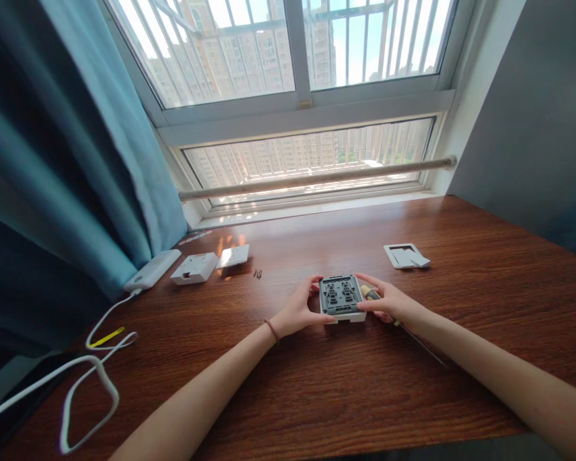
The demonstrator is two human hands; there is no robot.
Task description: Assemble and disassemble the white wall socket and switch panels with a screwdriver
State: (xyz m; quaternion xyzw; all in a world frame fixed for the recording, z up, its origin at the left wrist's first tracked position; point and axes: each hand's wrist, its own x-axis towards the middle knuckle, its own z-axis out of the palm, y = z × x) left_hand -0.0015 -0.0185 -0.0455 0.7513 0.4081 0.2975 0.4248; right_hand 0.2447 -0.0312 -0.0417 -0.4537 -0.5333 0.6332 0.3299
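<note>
A grey wall switch mechanism [340, 296] sits on a white mounting box [349, 318] at the middle of the table. My left hand [298, 308] is closed around its left side, thumb at the near corner and fingers at the far one. From the right, my right hand [394, 299] grips the opposite side between thumb and fingers. A screwdriver [370, 293] with a pale yellow handle is tucked in that same hand. Its thin shaft points back under the right forearm. Part of the handle is hidden by the fingers.
Several screws [258, 273] lie left of the hands. Beyond them are a white plate [233, 255], another white box [194, 267] and a white power strip [153, 269] with its cable [110, 384]. A white frame with a loose cover [406, 256] rests at the right.
</note>
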